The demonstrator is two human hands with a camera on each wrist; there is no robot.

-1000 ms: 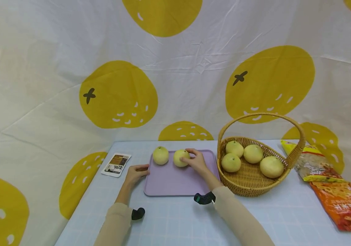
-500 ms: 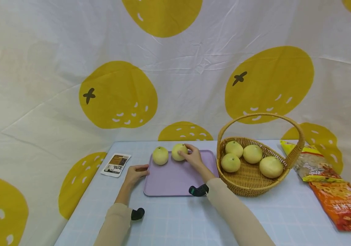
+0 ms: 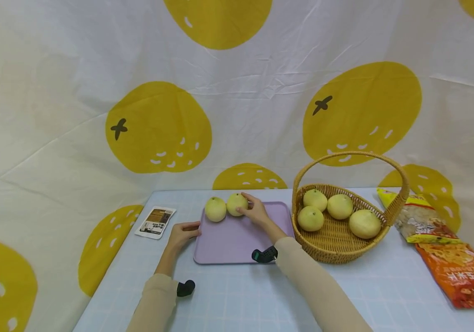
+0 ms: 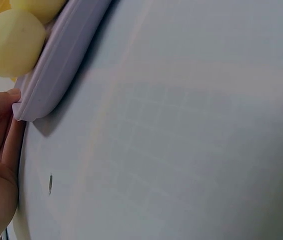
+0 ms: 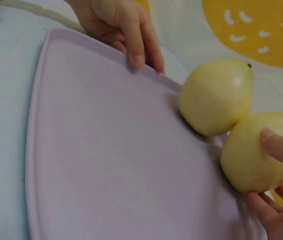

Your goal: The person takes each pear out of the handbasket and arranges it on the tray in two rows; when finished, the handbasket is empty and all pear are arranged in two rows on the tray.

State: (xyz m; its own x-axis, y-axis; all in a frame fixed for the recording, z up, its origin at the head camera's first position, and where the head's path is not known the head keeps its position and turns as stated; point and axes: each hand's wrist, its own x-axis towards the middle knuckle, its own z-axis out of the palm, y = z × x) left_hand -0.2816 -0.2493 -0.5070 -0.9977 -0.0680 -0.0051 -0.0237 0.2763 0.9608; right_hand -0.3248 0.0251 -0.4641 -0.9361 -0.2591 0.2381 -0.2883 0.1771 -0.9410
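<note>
A person's left hand [image 3: 183,234] pinches the left edge of a lilac tray [image 3: 237,244], the thumb on top of the rim and the fingers beneath. The right hand [image 3: 257,213] grasps a round, pale yellow fruit [image 3: 235,204] at the tray's far side, its thumb and fingers spread only as wide as the fruit they hold; whether that fruit's weight rests on the tray is hard to tell. Both arms wear beige sleeves, and a black device shows at each wrist. From left to right on the pale blue tablecloth [image 3: 220,304]: one white packet [image 3: 155,222] with a brown label lies flat near the left edge. Next comes the one tray, with two fruits at its far left: a second fruit [image 3: 215,209] sits in the corner, just left of the held one, and the pair look to be touching in the right wrist view. Just right of the tray stands one wicker basket [image 3: 336,251] with a tall arched handle, containing four similar fruits [image 3: 365,224]. At far right are two snack bags: a yellow and clear bag [image 3: 423,219], and nearer, an orange bag [image 3: 459,276].
</note>
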